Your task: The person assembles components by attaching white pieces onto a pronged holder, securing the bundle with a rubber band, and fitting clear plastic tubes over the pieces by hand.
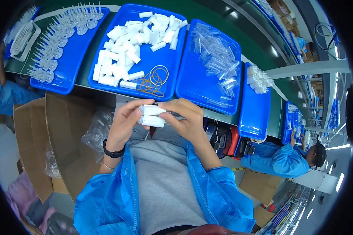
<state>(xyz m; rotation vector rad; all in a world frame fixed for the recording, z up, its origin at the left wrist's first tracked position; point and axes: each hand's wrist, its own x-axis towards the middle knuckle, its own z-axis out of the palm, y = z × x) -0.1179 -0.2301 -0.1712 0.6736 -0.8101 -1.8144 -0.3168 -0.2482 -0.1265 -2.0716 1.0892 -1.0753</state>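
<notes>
In front of my torso, both hands hold a small bundle of white plastic sleeves point(153, 121) lying sideways. My left hand point(122, 120) is closed around the left end, where a pale, translucent rounded part shows. From the other side, my right hand point(187, 118) pinches the right end with thumb and fingers. Thin pins seem to stick out there, partly hidden by the fingertips. Past my hands, loose white sleeves point(125, 55) lie in a blue tray point(166, 88), along with several tan rubber bands point(151, 83) and a white ring point(159, 75).
Clear plastic tubes point(215, 55) fill a blue tray to the right; beyond it, another holds a white cluster point(259, 80). White stemmed parts point(53, 53) line the left tray point(66, 80). Cardboard boxes point(66, 137) stand lower left. Co-workers sit right point(286, 158) and left point(11, 94).
</notes>
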